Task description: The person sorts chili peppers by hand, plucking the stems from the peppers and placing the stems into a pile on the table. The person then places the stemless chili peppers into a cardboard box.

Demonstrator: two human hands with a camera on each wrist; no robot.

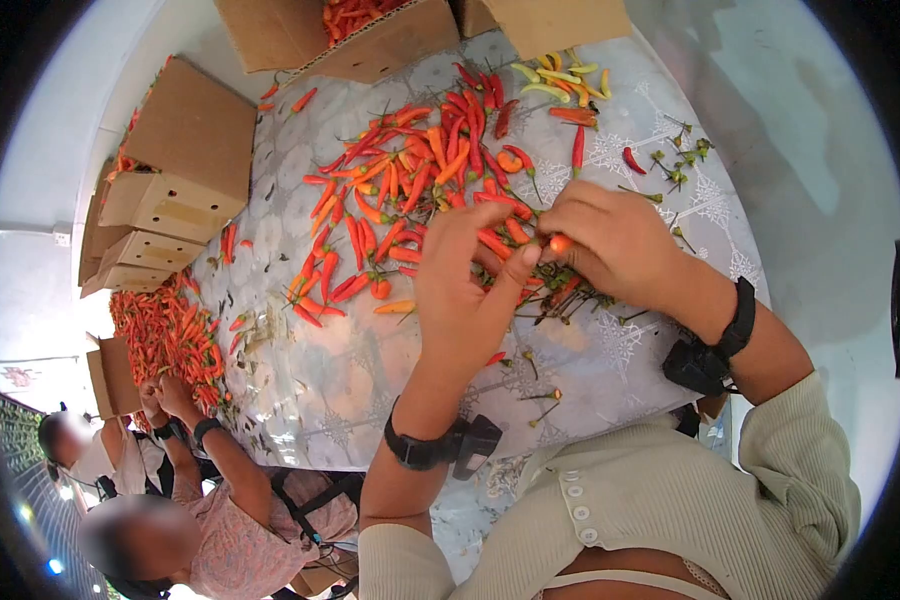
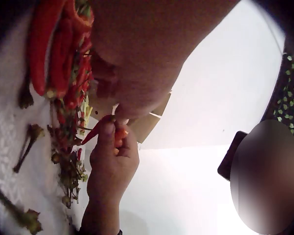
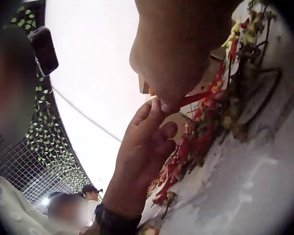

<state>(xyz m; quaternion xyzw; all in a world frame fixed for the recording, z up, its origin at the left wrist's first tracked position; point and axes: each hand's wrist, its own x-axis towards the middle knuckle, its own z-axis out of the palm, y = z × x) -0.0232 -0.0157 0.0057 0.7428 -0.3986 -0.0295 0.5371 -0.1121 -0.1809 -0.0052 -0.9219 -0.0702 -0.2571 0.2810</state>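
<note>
My right hand (image 1: 615,245) grips a red chili pepper (image 2: 94,131) between thumb and fingers, with an orange chili (image 2: 121,135) tucked in the same fingers. Thumb and finger of my left hand (image 1: 460,285) pinch the stem end of the red chili, right at the right hand's fingertips. In the right wrist view the left hand (image 3: 144,139) has its other fingers curled loosely. Below and beyond both hands lies a pile of red and orange chilies (image 1: 400,170). Cut-off green stems (image 1: 560,305) lie heaped under the right hand.
Yellow chilies (image 1: 560,75) and loose stems (image 1: 680,160) lie to the far right on the patterned tablecloth (image 1: 350,410). Cardboard boxes (image 1: 190,150) stand at the back and left. Another person's hands (image 1: 170,397) work at a second chili heap (image 1: 175,335) on the left.
</note>
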